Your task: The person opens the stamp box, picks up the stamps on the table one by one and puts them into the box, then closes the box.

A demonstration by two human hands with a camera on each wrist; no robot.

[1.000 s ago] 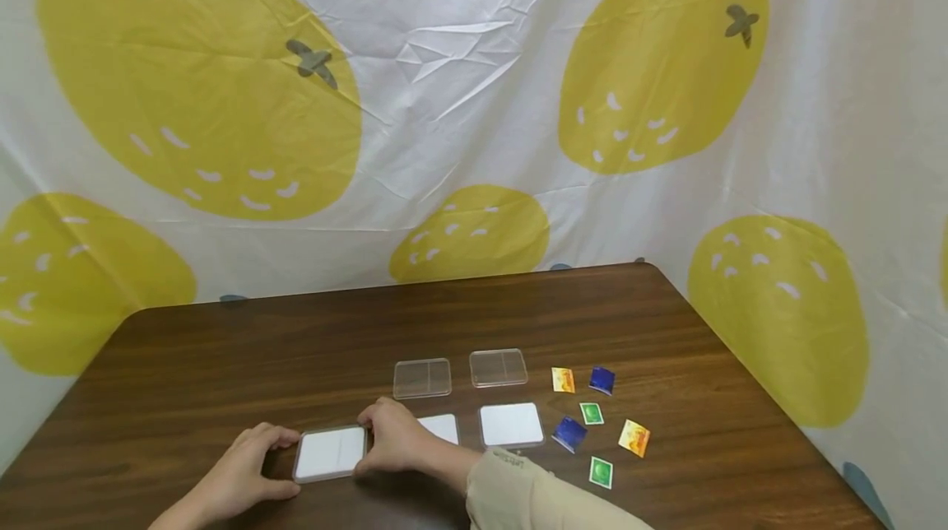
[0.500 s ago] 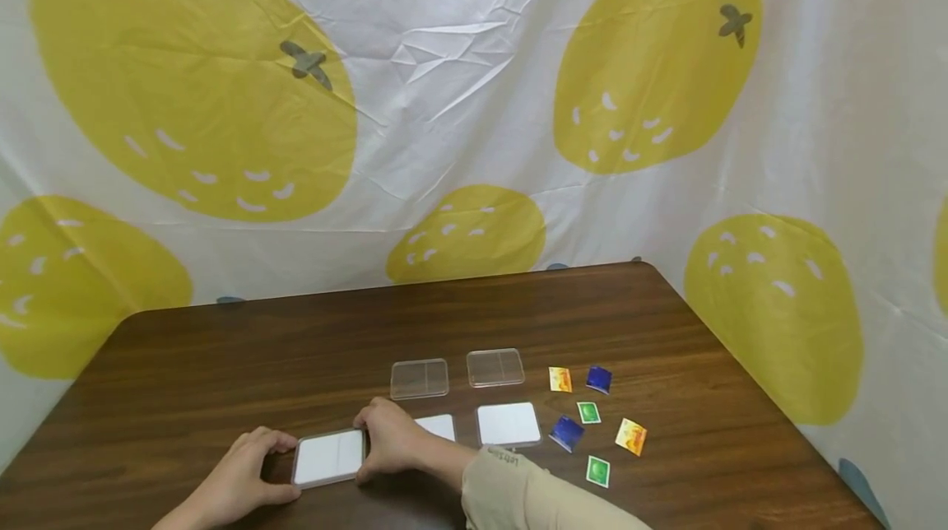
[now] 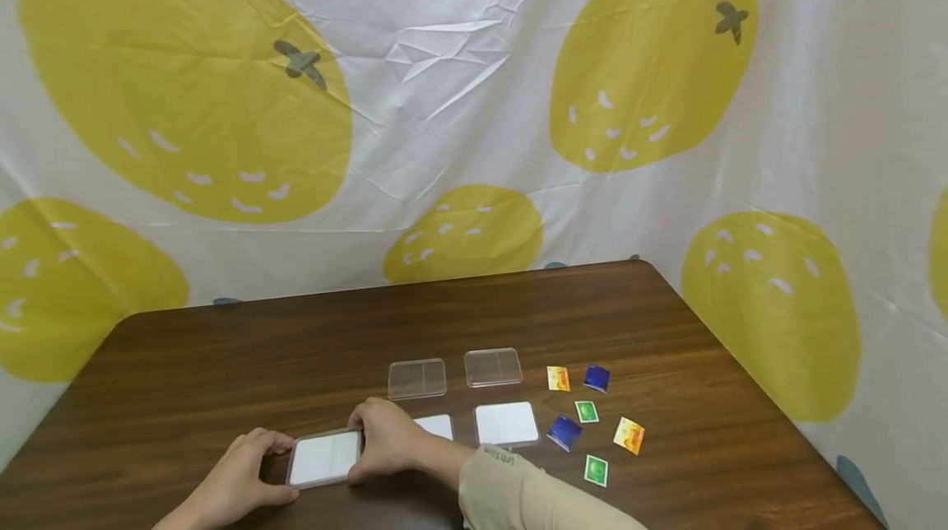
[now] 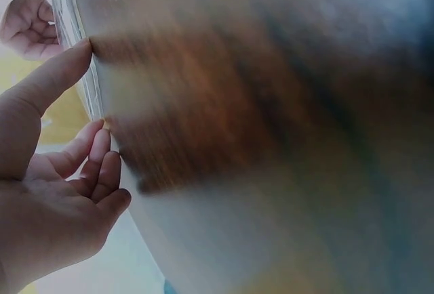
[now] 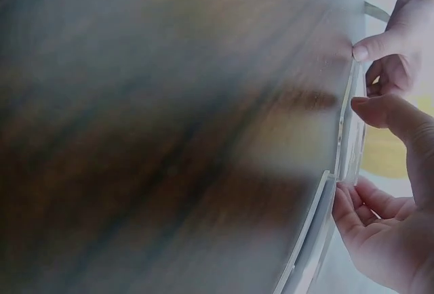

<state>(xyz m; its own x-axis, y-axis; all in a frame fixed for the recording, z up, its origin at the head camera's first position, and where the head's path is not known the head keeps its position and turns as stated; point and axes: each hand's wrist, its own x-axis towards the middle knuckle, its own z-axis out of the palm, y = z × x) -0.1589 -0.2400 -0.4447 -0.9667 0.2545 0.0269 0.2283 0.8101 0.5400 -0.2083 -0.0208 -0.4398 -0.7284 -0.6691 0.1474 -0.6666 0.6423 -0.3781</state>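
Note:
In the head view a flat clear plastic case (image 3: 324,458) with a white insert lies at the table's front left. My left hand (image 3: 235,476) holds its left end, thumb at the near corner and fingers at the far one. The right end is held by my right hand (image 3: 392,439), also between thumb and fingers. Both wrist views catch the case edge-on: case (image 4: 85,70), case (image 5: 348,135). A second white-filled case (image 3: 437,426) sits partly hidden behind my right hand, and a third one (image 3: 507,424) stands just right of it.
Behind the white-filled cases lie two clear lids (image 3: 418,379), (image 3: 493,367). Several small square cards are scattered to the right, among them a blue card (image 3: 564,433), an orange card (image 3: 629,436) and a green card (image 3: 596,471). A lemon-print curtain (image 3: 459,102) hangs behind the wooden table (image 3: 259,365).
The head view has shifted slightly. Both hands keep their hold on the case, which has moved a touch toward the table's front. The other cases, lids and cards stay where they were.

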